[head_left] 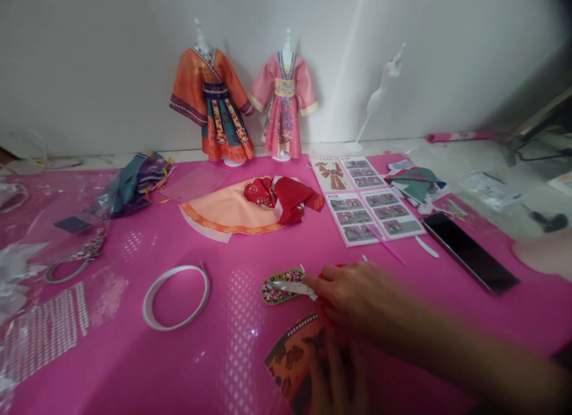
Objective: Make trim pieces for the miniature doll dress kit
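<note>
My right hand (353,299) reaches in from the right, its fingers closed round the red handles of scissors (292,287). The silver blades lie over a green-rimmed oval tray (268,292) of small multicoloured beads. Just below, an orange patterned fabric piece (288,361) with a dark band and a row of white beads lies on the pink mat. My left hand (335,373), blurred at the bottom edge, has its fingers apart over this fabric's right part and hides some of it.
A white tape ring (149,308) is left of the tray. Behind are a peach and red garment (223,209), an instruction sheet (353,200) and a phone (469,251). Two dressed mannequins (217,99) (285,99) and a bare one (379,93) stand by the wall.
</note>
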`<state>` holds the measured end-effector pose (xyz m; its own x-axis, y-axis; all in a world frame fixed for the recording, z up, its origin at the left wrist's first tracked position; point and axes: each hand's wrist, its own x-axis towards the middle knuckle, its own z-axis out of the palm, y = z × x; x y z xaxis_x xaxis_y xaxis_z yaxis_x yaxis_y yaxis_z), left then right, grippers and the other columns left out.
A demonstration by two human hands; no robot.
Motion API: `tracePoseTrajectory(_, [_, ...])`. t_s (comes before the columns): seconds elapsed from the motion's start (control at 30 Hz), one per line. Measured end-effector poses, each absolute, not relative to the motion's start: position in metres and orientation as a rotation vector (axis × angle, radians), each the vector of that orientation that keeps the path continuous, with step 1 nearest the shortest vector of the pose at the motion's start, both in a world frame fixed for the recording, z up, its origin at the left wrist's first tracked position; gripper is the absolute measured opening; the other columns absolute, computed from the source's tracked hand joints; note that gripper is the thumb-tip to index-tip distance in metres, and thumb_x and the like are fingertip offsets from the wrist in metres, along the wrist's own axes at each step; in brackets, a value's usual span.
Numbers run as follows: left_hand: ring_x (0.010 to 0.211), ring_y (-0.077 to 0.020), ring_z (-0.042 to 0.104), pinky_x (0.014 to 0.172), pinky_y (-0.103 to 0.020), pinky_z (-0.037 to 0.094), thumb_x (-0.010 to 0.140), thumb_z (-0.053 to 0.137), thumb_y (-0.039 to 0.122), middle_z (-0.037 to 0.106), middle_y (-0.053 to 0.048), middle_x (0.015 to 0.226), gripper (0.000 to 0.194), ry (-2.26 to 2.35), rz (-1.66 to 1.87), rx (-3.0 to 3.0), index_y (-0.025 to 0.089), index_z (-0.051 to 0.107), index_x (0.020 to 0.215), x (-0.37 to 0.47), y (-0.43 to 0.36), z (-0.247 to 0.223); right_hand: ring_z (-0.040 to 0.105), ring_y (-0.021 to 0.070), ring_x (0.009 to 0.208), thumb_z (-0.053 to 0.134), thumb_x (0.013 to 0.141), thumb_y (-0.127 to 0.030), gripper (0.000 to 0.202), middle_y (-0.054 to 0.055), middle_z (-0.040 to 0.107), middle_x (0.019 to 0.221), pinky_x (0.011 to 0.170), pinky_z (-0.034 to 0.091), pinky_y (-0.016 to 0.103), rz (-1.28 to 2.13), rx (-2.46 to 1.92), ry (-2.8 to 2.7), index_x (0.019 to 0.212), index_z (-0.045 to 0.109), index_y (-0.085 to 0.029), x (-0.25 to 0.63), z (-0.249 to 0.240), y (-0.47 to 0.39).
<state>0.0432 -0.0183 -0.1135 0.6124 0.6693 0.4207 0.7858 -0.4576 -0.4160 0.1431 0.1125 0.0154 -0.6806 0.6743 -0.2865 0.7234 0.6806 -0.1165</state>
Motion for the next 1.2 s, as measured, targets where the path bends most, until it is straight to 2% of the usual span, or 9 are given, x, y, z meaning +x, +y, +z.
tracePoseTrajectory(0.37, [0.115, -0.0338, 0.056, 0.093, -0.051, 0.044, 0.086, 0.057, 0.041, 0.054, -0.009, 0.131, 0.042, -1.167, -0.253, -2.317, 0.024, 0.062, 0.125, 0.042, -0.019, -0.111, 0.059, 0.0153, 0.065, 0.055, 0.092, -0.018, 0.013, 0.003, 0.068, 0.085, 0.049, 0.016, 0.033, -0.305, 1.125, 2.704, 0.101, 0.063, -0.018, 0.147, 0.014, 0.11])
tracePoseTrajectory(0.6, [0.114, -0.0328, 0.054, 0.088, -0.047, 0.045, 0.088, 0.053, 0.042, 0.052, -0.008, 0.133, 0.039, -1.175, -0.313, -2.317, 0.024, 0.064, 0.121, 0.041, -0.017, -0.109, 0.057, 0.0138, 0.063, 0.059, 0.086, -0.017, 0.025, 0.0, 0.067, 0.085, 0.05, 0.018, 0.032, -0.324, 1.254, 2.749, 0.11, 0.061, -0.023, 0.163, 0.013, 0.1])
tracePoseTrajectory(0.77, [0.114, -0.0334, 0.052, 0.087, -0.047, 0.044, 0.086, 0.054, 0.045, 0.049, -0.008, 0.138, 0.04, -1.2, -0.413, -2.296, 0.022, 0.067, 0.116, 0.042, -0.014, -0.114, 0.059, 0.0131, 0.067, 0.055, 0.087, -0.017, 0.021, -0.001, 0.066, 0.085, 0.053, 0.029, 0.028, -0.425, 1.443, 2.709, 0.104, 0.064, -0.025, 0.191, 0.006, 0.083])
tracePoseTrajectory(0.9, [0.115, -0.0355, 0.053, 0.089, -0.049, 0.044, 0.083, 0.058, 0.049, 0.046, -0.008, 0.144, 0.044, -1.172, -0.413, -2.359, 0.023, 0.065, 0.118, 0.038, -0.015, -0.111, 0.063, 0.0137, 0.071, 0.054, 0.086, -0.015, 0.029, 0.001, 0.067, 0.089, 0.058, 0.039, 0.026, -0.504, 1.533, 2.661, 0.112, 0.062, -0.026, 0.217, -0.004, 0.062])
tracePoseTrajectory(1.0, [0.118, -0.0361, 0.053, 0.091, -0.05, 0.043, 0.082, 0.061, 0.046, 0.05, -0.01, 0.141, 0.042, -1.147, -0.352, -2.421, 0.022, 0.065, 0.117, 0.033, -0.014, -0.105, 0.065, 0.0147, 0.074, 0.055, 0.083, -0.01, 0.041, 0.002, 0.069, 0.094, 0.06, 0.042, 0.025, -0.542, 1.608, 2.628, 0.12, 0.059, -0.027, 0.231, -0.009, 0.046])
tracePoseTrajectory(1.2, [0.11, -0.0352, 0.059, 0.088, -0.05, 0.043, 0.085, 0.059, 0.04, 0.064, -0.009, 0.126, 0.033, -1.03, -0.332, -2.475, 0.023, 0.061, 0.113, 0.024, -0.009, -0.098, 0.066, 0.0152, 0.072, 0.054, 0.082, -0.01, 0.041, 0.0, 0.068, 0.09, 0.058, 0.039, 0.026, -0.503, 1.681, 2.587, 0.119, 0.059, -0.029, 0.243, -0.017, 0.024])
